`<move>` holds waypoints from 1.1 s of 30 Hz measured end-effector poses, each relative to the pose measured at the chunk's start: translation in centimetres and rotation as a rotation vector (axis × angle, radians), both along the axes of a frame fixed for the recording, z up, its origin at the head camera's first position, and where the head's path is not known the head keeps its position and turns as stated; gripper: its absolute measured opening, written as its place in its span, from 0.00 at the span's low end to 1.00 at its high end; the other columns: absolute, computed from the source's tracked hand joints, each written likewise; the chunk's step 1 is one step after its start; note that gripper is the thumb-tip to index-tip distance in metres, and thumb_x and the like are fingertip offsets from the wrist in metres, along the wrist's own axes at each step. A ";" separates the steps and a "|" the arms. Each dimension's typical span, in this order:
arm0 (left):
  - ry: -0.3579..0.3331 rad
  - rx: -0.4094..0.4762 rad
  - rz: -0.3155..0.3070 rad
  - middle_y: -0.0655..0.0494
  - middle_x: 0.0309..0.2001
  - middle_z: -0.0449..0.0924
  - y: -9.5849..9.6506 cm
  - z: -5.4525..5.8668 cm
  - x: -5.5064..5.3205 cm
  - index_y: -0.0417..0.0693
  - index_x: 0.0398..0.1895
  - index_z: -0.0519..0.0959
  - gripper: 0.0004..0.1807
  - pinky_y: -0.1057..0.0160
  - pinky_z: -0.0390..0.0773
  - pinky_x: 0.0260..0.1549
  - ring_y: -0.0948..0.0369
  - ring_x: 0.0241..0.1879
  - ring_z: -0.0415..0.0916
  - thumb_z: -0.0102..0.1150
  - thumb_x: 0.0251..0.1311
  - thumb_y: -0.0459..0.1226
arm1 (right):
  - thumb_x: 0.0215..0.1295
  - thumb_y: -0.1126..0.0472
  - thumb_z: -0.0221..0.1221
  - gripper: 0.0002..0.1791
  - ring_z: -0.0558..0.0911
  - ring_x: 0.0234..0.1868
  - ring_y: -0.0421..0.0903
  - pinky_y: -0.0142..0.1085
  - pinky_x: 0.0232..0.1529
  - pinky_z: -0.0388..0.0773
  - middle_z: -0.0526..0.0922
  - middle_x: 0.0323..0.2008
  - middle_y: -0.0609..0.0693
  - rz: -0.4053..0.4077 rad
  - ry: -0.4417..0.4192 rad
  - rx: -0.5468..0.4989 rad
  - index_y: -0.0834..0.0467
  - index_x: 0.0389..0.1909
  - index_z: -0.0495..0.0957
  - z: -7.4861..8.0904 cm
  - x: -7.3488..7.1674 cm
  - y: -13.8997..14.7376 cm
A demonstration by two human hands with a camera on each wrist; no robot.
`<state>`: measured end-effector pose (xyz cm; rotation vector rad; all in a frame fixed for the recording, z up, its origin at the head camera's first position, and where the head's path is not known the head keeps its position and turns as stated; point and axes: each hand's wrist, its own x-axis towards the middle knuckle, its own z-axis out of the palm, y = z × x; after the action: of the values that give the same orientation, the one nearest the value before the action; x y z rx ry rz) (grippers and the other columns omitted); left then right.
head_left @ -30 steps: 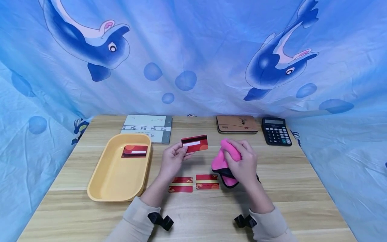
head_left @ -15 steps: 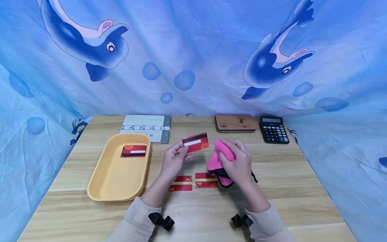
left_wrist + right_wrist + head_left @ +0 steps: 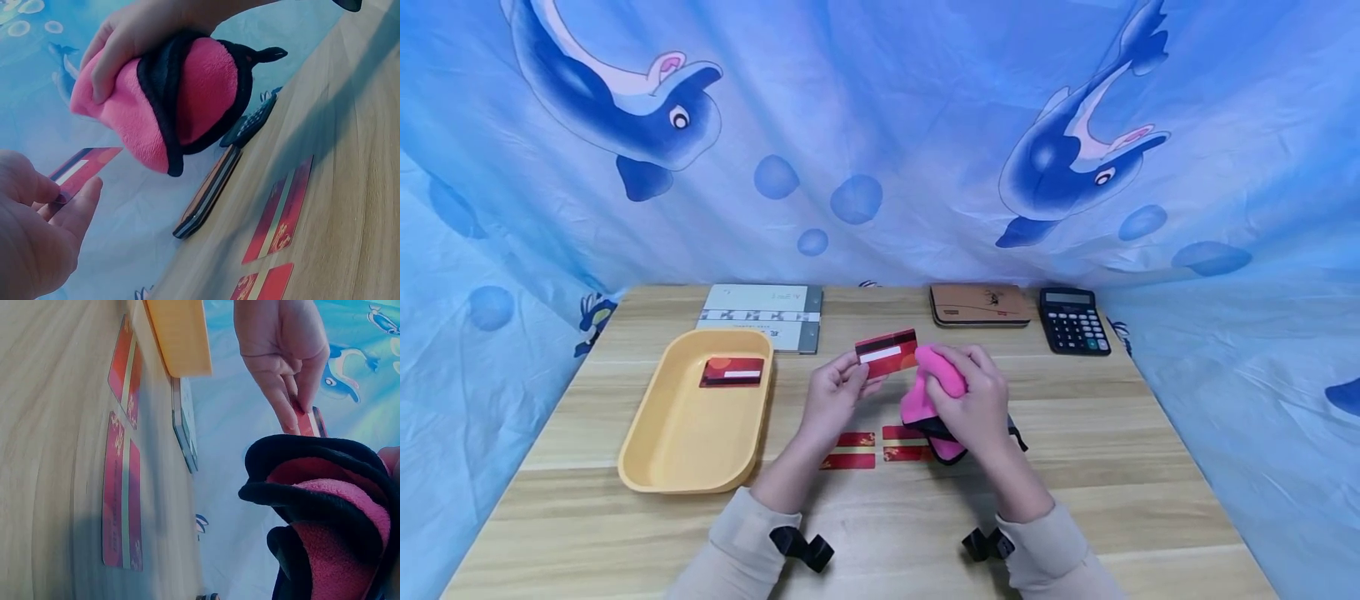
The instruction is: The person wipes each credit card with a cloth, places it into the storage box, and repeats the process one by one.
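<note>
My left hand (image 3: 833,398) pinches a red card (image 3: 887,353) by its left end, thumb over the face with the dark stripe and white strip. The card is held up above the table. In my right hand (image 3: 973,398) is a bunched pink cloth (image 3: 917,404) with black edging, its upper fold right at the card's right end in the head view. The left wrist view shows the cloth (image 3: 206,94) hanging in folds from the fingers. Two more red cards with a pale gold band, a left one (image 3: 856,461) and a right one (image 3: 904,453), lie on the table below.
A yellow tray (image 3: 632,433) with one red card (image 3: 732,372) in it stands at left. Behind lie a grey-white notebook (image 3: 760,298), a brown case (image 3: 981,305) and a black calculator (image 3: 1073,322). A blue dolphin curtain (image 3: 880,125) hangs past the wooden table's (image 3: 1120,500) far edge.
My right hand has moved left with the cloth, closing the gap to the held card. The left hand has tilted the card slightly and otherwise stayed in nearly the same place.
</note>
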<state>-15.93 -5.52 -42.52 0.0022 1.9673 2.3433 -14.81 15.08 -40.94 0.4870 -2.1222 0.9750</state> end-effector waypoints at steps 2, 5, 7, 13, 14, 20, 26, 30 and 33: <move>0.011 -0.022 -0.023 0.46 0.54 0.85 0.1 0.1 0.1 0.41 0.62 0.78 0.17 0.62 0.84 0.47 0.50 0.47 0.86 0.54 0.74 0.31 | 0.53 0.66 0.68 0.18 0.79 0.29 0.46 0.36 0.20 0.74 0.83 0.36 0.54 0.007 0.003 0.002 0.60 0.47 0.87 0.1 -0.1 -0.3; 0.046 -0.051 -0.071 0.44 0.52 0.85 0.4 0.1 0.2 0.39 0.62 0.78 0.16 0.57 0.83 0.50 0.50 0.47 0.86 0.53 0.74 0.30 | 0.51 0.67 0.69 0.19 0.79 0.29 0.47 0.36 0.19 0.73 0.83 0.37 0.55 -0.016 0.001 0.013 0.60 0.47 0.87 0.0 -0.2 -0.7; 0.076 -0.084 -0.099 0.45 0.50 0.86 0.7 0.1 0.3 0.39 0.60 0.79 0.16 0.55 0.83 0.52 0.52 0.47 0.86 0.53 0.74 0.31 | 0.51 0.67 0.69 0.19 0.80 0.29 0.47 0.37 0.19 0.74 0.83 0.37 0.55 -0.056 0.000 0.029 0.60 0.47 0.87 0.0 -0.2 -1.1; 0.183 -0.209 -0.181 0.49 0.44 0.88 1.2 0.2 0.5 0.42 0.62 0.79 0.17 0.64 0.84 0.46 0.60 0.42 0.85 0.52 0.74 0.30 | 0.51 0.66 0.70 0.18 0.79 0.24 0.47 0.37 0.19 0.74 0.82 0.35 0.53 -0.075 0.008 0.053 0.59 0.47 0.87 0.0 0.1 -3.1; 0.193 -0.221 -0.194 0.48 0.42 0.88 1.2 0.2 0.5 0.41 0.62 0.79 0.17 0.67 0.84 0.39 0.60 0.37 0.83 0.51 0.74 0.29 | 0.51 0.66 0.70 0.18 0.79 0.24 0.47 0.37 0.19 0.74 0.82 0.35 0.53 -0.057 0.012 0.054 0.59 0.47 0.87 0.1 0.3 -3.5; 0.199 -0.232 -0.229 0.48 0.34 0.85 1.3 0.1 0.7 0.42 0.60 0.80 0.19 0.72 0.68 0.17 0.62 0.19 0.67 0.47 0.73 0.26 | 0.52 0.66 0.71 0.18 0.80 0.24 0.46 0.35 0.19 0.75 0.82 0.35 0.54 -0.015 0.034 0.095 0.59 0.46 0.88 0.2 1.0 -4.3; 0.182 -0.133 -0.213 0.42 0.51 0.85 1.6 0.3 1.0 0.36 0.64 0.76 0.18 0.67 0.83 0.49 0.57 0.47 0.85 0.50 0.74 0.28 | 0.52 0.66 0.72 0.19 0.81 0.27 0.48 0.38 0.20 0.76 0.82 0.37 0.55 -0.096 0.000 0.082 0.58 0.48 0.87 0.3 0.8 -2.4; 0.164 -0.119 -0.195 0.43 0.53 0.84 1.8 0.6 1.3 0.37 0.64 0.76 0.18 0.60 0.80 0.55 0.50 0.53 0.83 0.51 0.74 0.29 | 0.53 0.64 0.73 0.19 0.83 0.32 0.51 0.41 0.23 0.78 0.82 0.39 0.56 -0.148 -0.015 0.059 0.58 0.48 0.87 0.4 0.6 -1.3; 0.186 -0.152 -0.210 0.45 0.51 0.86 2.0 0.8 1.4 0.39 0.65 0.76 0.18 0.66 0.83 0.49 0.56 0.48 0.86 0.51 0.75 0.30 | 0.52 0.65 0.73 0.19 0.82 0.28 0.50 0.39 0.21 0.77 0.82 0.37 0.56 -0.124 0.014 0.053 0.59 0.48 0.87 0.6 0.9 -1.7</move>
<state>-14.58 -3.49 -41.74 0.4096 2.1054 2.1255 -13.95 13.35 -40.34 0.3820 -2.1426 0.8448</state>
